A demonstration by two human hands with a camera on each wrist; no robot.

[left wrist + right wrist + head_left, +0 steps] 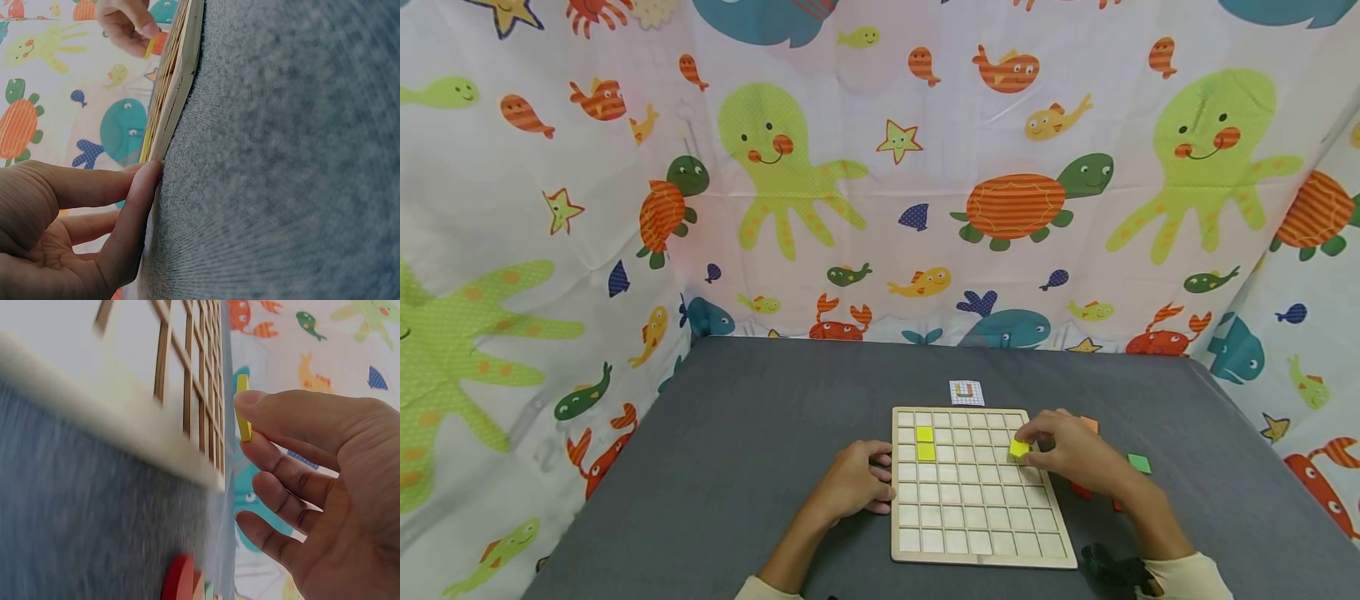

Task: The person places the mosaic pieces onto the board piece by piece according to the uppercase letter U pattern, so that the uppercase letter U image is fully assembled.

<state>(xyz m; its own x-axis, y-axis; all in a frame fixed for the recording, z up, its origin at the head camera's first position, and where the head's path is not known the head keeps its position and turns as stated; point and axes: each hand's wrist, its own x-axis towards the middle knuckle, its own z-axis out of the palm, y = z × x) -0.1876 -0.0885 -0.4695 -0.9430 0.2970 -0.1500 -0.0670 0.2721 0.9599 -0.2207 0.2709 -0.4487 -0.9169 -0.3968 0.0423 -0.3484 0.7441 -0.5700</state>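
A pale wooden grid board (973, 504) lies on the grey table, with two yellow square tiles (925, 442) set one below the other in its upper left cells. My left hand (856, 481) holds the board's left edge, fingertips and thumb against the rim; the left wrist view shows that hand (81, 219) close up. Over the board's upper right side, my right hand (1071, 450) pinches a yellow tile (1018, 448) between thumb and fingers. In the right wrist view this tile (244, 409) is raised above the board, seen edge-on.
A small card with a coloured grid pattern (966, 392) lies beyond the board's far edge. Right of the board are orange (1090, 425), green (1138, 463) and red pieces (1081, 491), partly hidden by my right arm. A black object (1112, 567) lies near my right sleeve.
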